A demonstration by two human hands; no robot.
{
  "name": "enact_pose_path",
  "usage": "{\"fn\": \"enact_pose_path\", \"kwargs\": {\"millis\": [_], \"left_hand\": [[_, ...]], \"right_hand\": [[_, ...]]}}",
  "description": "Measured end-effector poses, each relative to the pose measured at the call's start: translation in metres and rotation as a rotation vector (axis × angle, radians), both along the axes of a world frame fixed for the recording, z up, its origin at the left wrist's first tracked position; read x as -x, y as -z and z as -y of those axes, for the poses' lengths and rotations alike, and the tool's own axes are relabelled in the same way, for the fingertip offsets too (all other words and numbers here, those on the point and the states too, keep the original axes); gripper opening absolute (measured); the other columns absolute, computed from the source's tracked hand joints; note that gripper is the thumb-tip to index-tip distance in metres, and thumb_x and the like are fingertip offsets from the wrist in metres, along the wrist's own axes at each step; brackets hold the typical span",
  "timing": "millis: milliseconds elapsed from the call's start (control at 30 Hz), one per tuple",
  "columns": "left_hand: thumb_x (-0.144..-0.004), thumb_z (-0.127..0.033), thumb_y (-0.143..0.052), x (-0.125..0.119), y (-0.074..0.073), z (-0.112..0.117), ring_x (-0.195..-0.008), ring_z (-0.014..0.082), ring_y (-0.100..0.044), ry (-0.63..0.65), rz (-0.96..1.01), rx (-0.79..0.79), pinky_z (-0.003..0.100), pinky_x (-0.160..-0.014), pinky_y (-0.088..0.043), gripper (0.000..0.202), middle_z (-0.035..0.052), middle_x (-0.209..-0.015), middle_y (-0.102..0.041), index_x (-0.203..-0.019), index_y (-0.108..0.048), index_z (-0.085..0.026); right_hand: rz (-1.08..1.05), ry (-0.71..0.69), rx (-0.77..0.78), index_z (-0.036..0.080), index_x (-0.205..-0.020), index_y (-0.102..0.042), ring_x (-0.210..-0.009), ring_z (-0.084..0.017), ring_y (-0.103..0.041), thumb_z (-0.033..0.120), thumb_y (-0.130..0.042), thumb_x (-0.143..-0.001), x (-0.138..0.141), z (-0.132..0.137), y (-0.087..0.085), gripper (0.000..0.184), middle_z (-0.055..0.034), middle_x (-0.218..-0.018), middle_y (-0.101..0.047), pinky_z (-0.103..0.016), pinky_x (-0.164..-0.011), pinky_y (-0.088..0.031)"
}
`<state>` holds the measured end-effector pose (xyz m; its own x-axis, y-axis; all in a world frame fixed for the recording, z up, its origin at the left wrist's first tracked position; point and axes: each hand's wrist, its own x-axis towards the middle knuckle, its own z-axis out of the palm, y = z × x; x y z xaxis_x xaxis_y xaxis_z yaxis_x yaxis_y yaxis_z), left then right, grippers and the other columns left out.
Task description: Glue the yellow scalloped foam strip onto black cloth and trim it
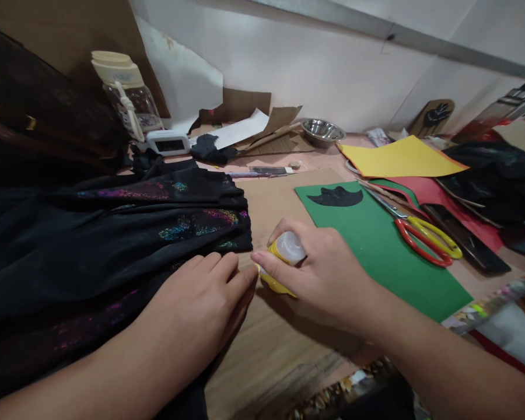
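Right hand (pixel 328 274): grip is closed round a small yellow bottle (pixel 276 281), thumb and fingers wrapped over it, clear end up and toward the green sheet (pixel 389 256). The bottle's long axis is tilted, running from that clear end down and left toward the edge of the black cloth (pixel 114 233). The lower tip is hidden by the fingers, so I can't tell whether it touches the surface (pixel 266 356).

Left hand (pixel 196 309): flat on the cloth, palm down, fingers straight, holding nothing. Its fingertips sit at the cloth's edge, just beside the right index fingertip.

The key relation is that the cloth edge lies directly left of the bottle, very near it, with both hands meeting there. The right hand has the bottle and the left pins the cloth.

The scissors (pixel 420 230) and black cutout (pixel 335 197) lie on the green sheet to the right, well apart from both hands.
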<state>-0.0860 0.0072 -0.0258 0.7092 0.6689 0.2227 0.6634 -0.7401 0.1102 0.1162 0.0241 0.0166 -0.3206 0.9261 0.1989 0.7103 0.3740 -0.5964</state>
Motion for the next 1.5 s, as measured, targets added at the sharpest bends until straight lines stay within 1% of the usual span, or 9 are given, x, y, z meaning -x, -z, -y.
{"fn": "enact_pose_path", "kwargs": {"millis": [100,333,533,667,800,933,1133,1300,1500], "left_hand": [[-0.096,-0.015,-0.059,0.000,0.000,0.000,-0.071,0.0261,-0.059,0.008,-0.005,-0.008,0.043,-0.061,-0.048,0.011,0.0053,-0.090,-0.064,-0.105,-0.062,-0.018],[-0.095,-0.013,-0.060,0.000,0.002,-0.001,-0.073,0.0250,-0.059,0.006,-0.079,-0.033,0.042,-0.062,-0.049,0.014,0.0051,-0.091,-0.064,-0.107,-0.062,-0.018],[-0.099,-0.018,-0.055,0.002,0.004,0.002,-0.073,0.0250,-0.057,-0.002,-0.078,-0.048,0.042,-0.064,-0.047,0.009,0.0046,-0.089,-0.062,-0.105,-0.061,-0.020],[-0.100,-0.018,-0.052,0.001,0.004,0.002,-0.072,0.0256,-0.056,-0.014,-0.086,-0.048,0.042,-0.063,-0.044,0.009,0.0046,-0.086,-0.060,-0.102,-0.061,-0.021],[-0.101,-0.018,-0.051,0.001,0.004,0.001,-0.073,0.0264,-0.057,-0.014,-0.083,-0.015,0.042,-0.063,-0.045,0.014,0.0045,-0.086,-0.060,-0.108,-0.062,-0.020],[-0.098,-0.016,-0.054,0.001,0.003,0.000,-0.073,0.0274,-0.059,-0.002,-0.076,-0.009,0.043,-0.063,-0.047,0.014,0.0060,-0.088,-0.062,-0.108,-0.063,-0.018],[-0.098,-0.015,-0.055,0.001,0.004,0.001,-0.072,0.0274,-0.059,0.009,-0.077,-0.047,0.043,-0.062,-0.047,0.011,0.0059,-0.087,-0.062,-0.106,-0.061,-0.019],[-0.097,-0.016,-0.056,0.001,0.005,0.002,-0.070,0.0270,-0.059,0.009,-0.040,-0.092,0.042,-0.061,-0.047,0.012,0.0057,-0.086,-0.062,-0.109,-0.059,-0.018],[-0.097,-0.016,-0.056,0.001,0.004,0.001,-0.068,0.0268,-0.059,0.018,-0.022,-0.103,0.041,-0.059,-0.046,0.009,0.0055,-0.085,-0.062,-0.106,-0.059,-0.019]], "right_hand": [[0.003,-0.009,-0.013,0.021,-0.079,-0.059,-0.052,-0.011,-0.047,0.043,-0.068,-0.095,0.000,0.001,-0.001,0.029,0.0062,-0.061,-0.058,-0.028,-0.056,-0.031],[0.044,0.000,-0.033,0.022,-0.076,-0.056,-0.052,-0.012,-0.048,0.044,-0.069,-0.095,-0.003,0.004,-0.001,0.032,0.0064,-0.061,-0.058,-0.028,-0.055,-0.030],[0.078,0.003,-0.060,0.022,-0.076,-0.055,-0.052,-0.012,-0.048,0.045,-0.068,-0.095,-0.008,0.007,0.002,0.032,0.0055,-0.061,-0.058,-0.027,-0.054,-0.030],[0.117,0.020,-0.058,0.022,-0.075,-0.054,-0.051,-0.012,-0.046,0.044,-0.068,-0.094,-0.013,0.012,-0.002,0.032,0.0066,-0.058,-0.054,-0.027,-0.053,-0.028],[0.029,0.051,-0.071,0.021,-0.078,-0.059,-0.050,-0.011,-0.050,0.042,-0.068,-0.094,-0.014,0.013,-0.004,0.027,0.0070,-0.060,-0.060,-0.026,-0.053,-0.033],[-0.044,0.032,-0.066,0.021,-0.083,-0.063,-0.053,-0.010,-0.054,0.043,-0.071,-0.093,-0.009,0.009,0.002,0.025,0.0067,-0.064,-0.064,-0.024,-0.054,-0.036],[-0.015,0.026,-0.072,0.019,-0.082,-0.063,-0.052,-0.010,-0.052,0.042,-0.070,-0.094,-0.007,0.009,0.008,0.027,0.0059,-0.062,-0.062,-0.025,-0.053,-0.035],[-0.046,0.009,-0.104,0.020,-0.084,-0.062,-0.048,-0.009,-0.050,0.043,-0.072,-0.094,-0.007,0.010,0.011,0.027,0.0078,-0.060,-0.059,-0.024,-0.052,-0.034],[-0.007,0.018,-0.091,0.020,-0.079,-0.060,-0.049,-0.010,-0.048,0.043,-0.070,-0.094,-0.009,0.011,0.009,0.028,0.0071,-0.059,-0.058,-0.025,-0.051,-0.032]]}}
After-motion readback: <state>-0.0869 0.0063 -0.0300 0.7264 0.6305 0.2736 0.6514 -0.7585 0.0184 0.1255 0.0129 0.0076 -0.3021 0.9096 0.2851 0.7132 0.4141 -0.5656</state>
